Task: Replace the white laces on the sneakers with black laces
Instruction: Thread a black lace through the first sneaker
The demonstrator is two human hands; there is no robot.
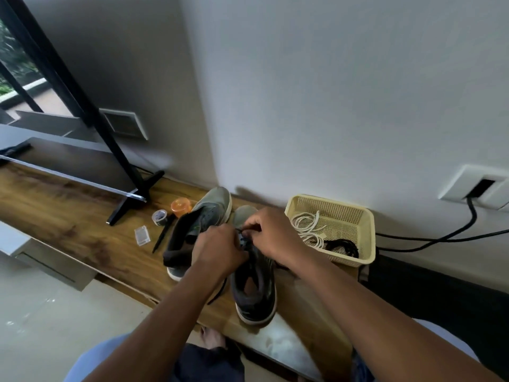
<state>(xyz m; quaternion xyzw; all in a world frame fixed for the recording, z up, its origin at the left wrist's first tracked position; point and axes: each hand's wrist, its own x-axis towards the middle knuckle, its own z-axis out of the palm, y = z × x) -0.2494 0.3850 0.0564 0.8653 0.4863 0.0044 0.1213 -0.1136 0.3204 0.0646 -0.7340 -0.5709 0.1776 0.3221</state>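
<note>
A long wooden shelf runs along a pale wall, with a black stand foot planted near its back edge at the left. Two grey sneakers sit side by side in the middle of the shelf, toes towards the wall. The left sneaker lies open, its tongue area dark and unlaced as far as can be seen. The right sneaker stands just beside it, heel close to the front edge.

Both hands meet over the right sneaker's tongue. The left hand has its fingers curled, pinching a black lace at the eyelets. The right hand also has curled fingers, the fingertips pinching the same lace from the other side; the exact contact is too small to make out. A loose end of black lace hangs over the front edge between the sneakers.

Right of the sneakers, against the wall, stands a cream basket holding coiled white laces and a bundle of black laces. Left of the sneakers lie a tape roll, an orange cap, a black pen and a small clear box.
</note>
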